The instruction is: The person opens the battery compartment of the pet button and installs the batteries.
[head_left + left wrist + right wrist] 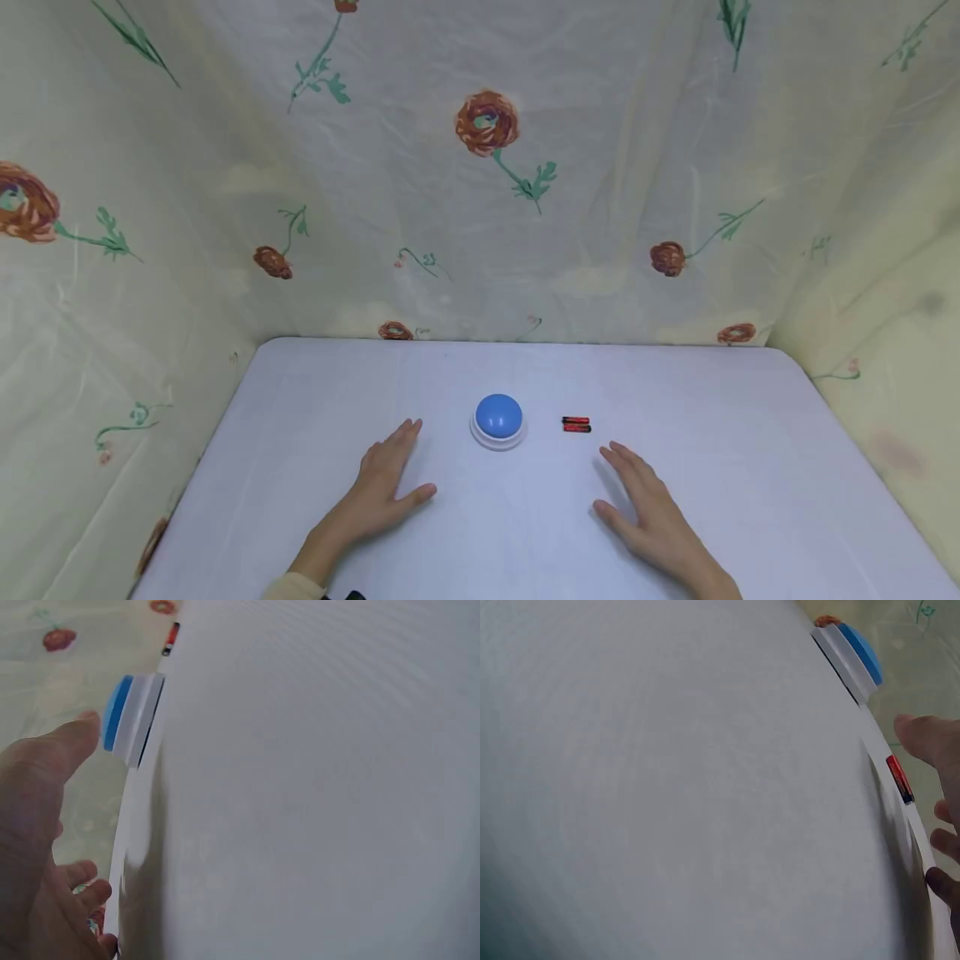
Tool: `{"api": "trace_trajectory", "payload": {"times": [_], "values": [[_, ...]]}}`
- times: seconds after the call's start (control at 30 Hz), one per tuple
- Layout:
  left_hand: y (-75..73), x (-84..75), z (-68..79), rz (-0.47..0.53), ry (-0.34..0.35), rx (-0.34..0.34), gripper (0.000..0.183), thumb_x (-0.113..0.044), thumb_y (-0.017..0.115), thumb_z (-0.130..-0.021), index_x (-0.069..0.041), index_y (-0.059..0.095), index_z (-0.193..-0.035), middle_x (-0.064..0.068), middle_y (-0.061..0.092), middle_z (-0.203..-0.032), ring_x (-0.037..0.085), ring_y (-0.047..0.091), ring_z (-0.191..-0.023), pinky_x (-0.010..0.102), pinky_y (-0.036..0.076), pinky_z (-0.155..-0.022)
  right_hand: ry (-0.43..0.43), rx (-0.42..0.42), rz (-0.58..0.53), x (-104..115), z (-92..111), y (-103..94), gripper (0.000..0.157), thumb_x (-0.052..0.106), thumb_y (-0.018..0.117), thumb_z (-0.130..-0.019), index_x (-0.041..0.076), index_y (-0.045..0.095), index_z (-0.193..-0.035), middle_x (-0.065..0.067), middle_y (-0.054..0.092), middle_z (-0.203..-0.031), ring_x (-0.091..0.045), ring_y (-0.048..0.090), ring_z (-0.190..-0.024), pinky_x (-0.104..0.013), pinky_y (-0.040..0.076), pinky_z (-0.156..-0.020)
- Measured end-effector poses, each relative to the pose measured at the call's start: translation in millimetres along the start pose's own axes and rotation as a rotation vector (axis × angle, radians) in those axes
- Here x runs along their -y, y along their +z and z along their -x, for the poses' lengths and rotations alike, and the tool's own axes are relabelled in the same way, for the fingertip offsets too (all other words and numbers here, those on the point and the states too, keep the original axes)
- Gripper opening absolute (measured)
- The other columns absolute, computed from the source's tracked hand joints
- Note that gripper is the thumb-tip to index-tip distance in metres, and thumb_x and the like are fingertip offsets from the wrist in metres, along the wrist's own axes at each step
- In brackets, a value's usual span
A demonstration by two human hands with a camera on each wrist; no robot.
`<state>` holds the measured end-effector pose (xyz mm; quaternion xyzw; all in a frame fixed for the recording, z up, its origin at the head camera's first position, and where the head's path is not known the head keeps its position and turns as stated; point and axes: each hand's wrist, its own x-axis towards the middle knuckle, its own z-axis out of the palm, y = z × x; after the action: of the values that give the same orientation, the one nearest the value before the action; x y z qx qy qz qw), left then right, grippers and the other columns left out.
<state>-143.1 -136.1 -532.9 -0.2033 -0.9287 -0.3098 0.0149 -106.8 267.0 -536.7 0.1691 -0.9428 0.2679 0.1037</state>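
Note:
A round white device with a blue domed top [498, 416] stands on the white table, between and beyond both hands. To its right lie two small red and black batteries [576, 424], side by side. My left hand [382, 483] is left of the domed device, fingers extended and thumb spread, holding nothing. On the other side, my right hand [645, 512] has its fingers extended just in front of the batteries, apart from them. Both wrist views show the blue dome [116, 712] edge-on, and the right wrist view has a battery [901, 780] near the thumb.
The white table [480, 533] has rounded far corners. Pale cloth with printed flowers [487, 123] hangs behind it and along both sides. A dark object [355, 595] shows at the left wrist, by a light sleeve cuff [294, 587].

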Motion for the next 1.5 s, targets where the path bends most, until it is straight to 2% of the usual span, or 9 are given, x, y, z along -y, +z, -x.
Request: {"api": "trace_trajectory", "payload": {"times": [0.07, 0.13, 0.2, 0.33, 0.4, 0.73, 0.97, 1.23, 1.5], "values": [[3.2, 1.1, -2.1, 0.015, 0.047, 0.0, 0.087, -0.049, 0.062, -0.086, -0.019, 0.014, -0.153, 0.008, 0.022, -0.157, 0.026, 0.021, -0.145, 0.061, 0.016, -0.111, -0.044, -0.001, -0.033, 3, 0, 4.3, 0.069, 0.031, 0.067, -0.087, 0.017, 0.035, -0.146, -0.008, 0.036, -0.148, -0.025, 0.034, -0.135, -0.033, 0.027, -0.109], [6.9, 1.1, -4.4, 0.024, 0.072, -0.003, 0.087, -0.049, 0.061, -0.087, -0.019, 0.014, -0.153, 0.007, 0.024, -0.157, 0.024, 0.022, -0.145, 0.06, 0.016, -0.112, -0.069, -0.006, -0.045, 6, 0, 8.4, 0.068, 0.03, 0.067, -0.088, 0.017, 0.035, -0.146, -0.007, 0.037, -0.148, -0.02, 0.034, -0.135, -0.018, 0.02, -0.108], [10.3, 0.4, -6.6, 0.027, 0.084, -0.011, 0.087, -0.049, 0.062, -0.087, -0.018, 0.015, -0.153, 0.006, 0.025, -0.157, 0.024, 0.023, -0.144, 0.06, 0.015, -0.111, -0.081, -0.017, -0.044, 10, -2, 12.2, 0.068, 0.029, 0.067, -0.087, 0.016, 0.035, -0.146, -0.007, 0.038, -0.147, -0.019, 0.034, -0.135, -0.013, 0.017, -0.106], [16.4, -0.5, -9.9, 0.008, 0.092, -0.035, 0.087, -0.048, 0.063, -0.085, -0.016, 0.017, -0.152, 0.005, 0.027, -0.156, 0.024, 0.026, -0.143, 0.062, 0.015, -0.109, -0.073, -0.018, -0.039, 15, -5, 16.9, 0.069, 0.029, 0.068, -0.087, 0.016, 0.035, -0.146, -0.006, 0.039, -0.147, -0.02, 0.034, -0.135, -0.026, 0.025, -0.105], [18.3, -1.1, -11.0, 0.005, 0.09, -0.043, 0.088, -0.048, 0.064, -0.085, -0.015, 0.018, -0.152, 0.005, 0.028, -0.155, 0.024, 0.027, -0.143, 0.062, 0.015, -0.109, -0.067, -0.013, -0.046, 17, -6, 17.7, 0.069, 0.03, 0.067, -0.087, 0.017, 0.034, -0.146, -0.006, 0.039, -0.147, -0.02, 0.034, -0.135, -0.029, 0.026, -0.106], [25.9, -4.4, -9.9, 0.012, 0.065, -0.106, 0.086, -0.047, 0.064, -0.085, -0.018, 0.019, -0.152, 0.003, 0.032, -0.153, 0.023, 0.03, -0.141, 0.059, 0.018, -0.11, -0.07, 0.004, -0.092, 21, -8, 20.7, 0.068, 0.03, 0.067, -0.088, 0.016, 0.035, -0.146, -0.006, 0.038, -0.147, -0.017, 0.033, -0.136, -0.002, 0.007, -0.106], [29.9, -12.7, -14.6, 0.039, 0.093, -0.132, 0.084, -0.043, 0.065, -0.086, -0.019, 0.02, -0.152, 0.003, 0.034, -0.152, 0.026, 0.032, -0.139, 0.057, 0.025, -0.109, -0.084, 0.014, -0.134, 25, -13, 24.2, 0.068, 0.029, 0.067, -0.087, 0.016, 0.035, -0.145, -0.006, 0.038, -0.146, -0.015, 0.034, -0.136, -0.002, 0.009, -0.106], [32.3, -16.2, -16.8, 0.069, 0.07, -0.122, 0.081, -0.042, 0.065, -0.086, -0.019, 0.022, -0.151, 0.002, 0.034, -0.152, 0.025, 0.032, -0.14, 0.056, 0.023, -0.11, -0.11, 0.006, -0.142, 30, -18, 30.3, 0.067, 0.027, 0.068, -0.087, 0.013, 0.037, -0.144, -0.008, 0.04, -0.145, -0.018, 0.034, -0.136, -0.004, 0.008, -0.108], [38.7, -15.4, -22.3, 0.046, 0.131, -0.155, 0.076, -0.043, 0.062, -0.088, -0.019, 0.026, -0.15, 0.004, 0.034, -0.152, 0.027, 0.034, -0.138, 0.056, 0.028, -0.107, -0.115, 0.001, -0.175, 34, -24, 36.1, 0.067, 0.026, 0.068, -0.087, 0.014, 0.037, -0.144, -0.008, 0.041, -0.145, -0.017, 0.035, -0.135, -0.004, 0.009, -0.108]]}}
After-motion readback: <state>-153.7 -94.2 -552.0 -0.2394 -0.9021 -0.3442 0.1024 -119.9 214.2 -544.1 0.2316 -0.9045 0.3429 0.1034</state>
